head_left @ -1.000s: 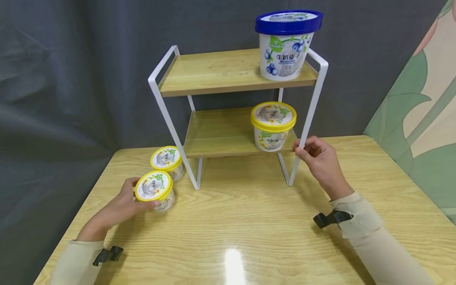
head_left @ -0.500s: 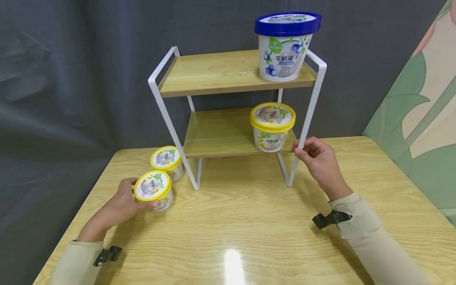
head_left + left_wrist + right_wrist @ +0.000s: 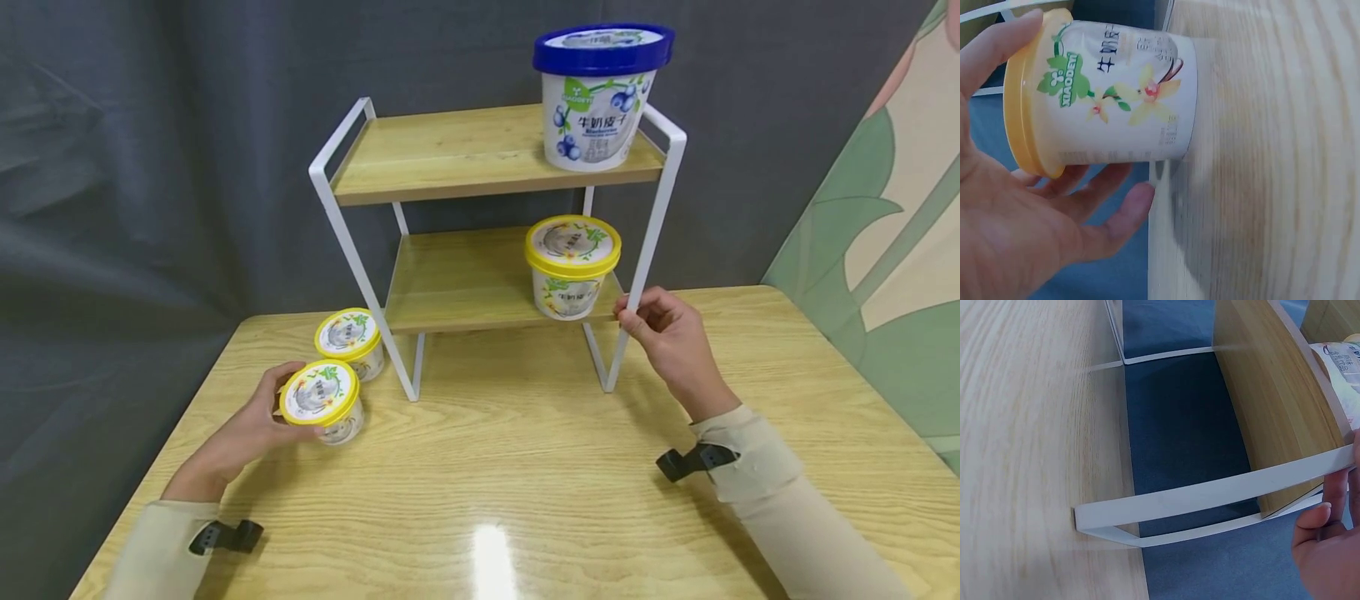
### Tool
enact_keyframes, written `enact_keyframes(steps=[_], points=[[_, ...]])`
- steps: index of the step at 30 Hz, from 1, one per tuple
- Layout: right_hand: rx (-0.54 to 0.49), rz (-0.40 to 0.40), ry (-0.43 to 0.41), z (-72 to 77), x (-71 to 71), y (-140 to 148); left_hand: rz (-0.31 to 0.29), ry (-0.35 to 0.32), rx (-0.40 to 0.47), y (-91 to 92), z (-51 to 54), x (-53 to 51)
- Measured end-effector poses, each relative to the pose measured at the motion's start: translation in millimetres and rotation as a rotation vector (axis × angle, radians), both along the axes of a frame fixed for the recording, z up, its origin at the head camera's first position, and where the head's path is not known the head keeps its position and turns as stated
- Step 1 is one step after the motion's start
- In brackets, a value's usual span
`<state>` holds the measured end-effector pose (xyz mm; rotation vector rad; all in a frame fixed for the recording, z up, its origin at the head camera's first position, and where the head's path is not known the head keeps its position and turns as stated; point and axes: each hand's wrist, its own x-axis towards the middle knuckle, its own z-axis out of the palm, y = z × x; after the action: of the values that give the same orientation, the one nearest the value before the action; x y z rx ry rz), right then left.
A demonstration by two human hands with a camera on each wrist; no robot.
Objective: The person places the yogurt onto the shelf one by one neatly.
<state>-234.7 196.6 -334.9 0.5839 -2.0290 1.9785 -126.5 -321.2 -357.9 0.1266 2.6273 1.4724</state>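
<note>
A small yellow-lidded tub (image 3: 321, 393) stands upright on the table at the left, its base meeting the wood in the left wrist view. My left hand (image 3: 253, 429) is around its lid, thumb on the near side and fingers on the far side; some lower fingers are apart from the wall (image 3: 1110, 119). Just behind is a second yellow-lidded tub (image 3: 351, 342). My right hand (image 3: 671, 346) pinches the right front post of a two-tier shelf rack (image 3: 652, 225) near the lower board; some fingertips are hidden.
Another yellow-lidded tub (image 3: 572, 267) stands at the right of the lower board. A large blue-lidded tub (image 3: 598, 100) stands above it on the top board. A dark curtain (image 3: 187, 167) hangs behind the table (image 3: 465, 475).
My left hand has shifted slightly, its index finger now reaching farther over the back of the lid. The right hand and the rack look the same.
</note>
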Motion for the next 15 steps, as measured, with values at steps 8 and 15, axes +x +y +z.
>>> enact_keyframes(steps=[8, 15], points=[[-0.029, 0.015, 0.019, -0.8, -0.2, -2, 0.097, -0.04, -0.016, 8.8, 2.0, -1.5], [0.006, 0.011, 0.016, -0.3, 0.2, -2, 0.234, -0.086, -0.045, 23.5, 5.5, 0.1]])
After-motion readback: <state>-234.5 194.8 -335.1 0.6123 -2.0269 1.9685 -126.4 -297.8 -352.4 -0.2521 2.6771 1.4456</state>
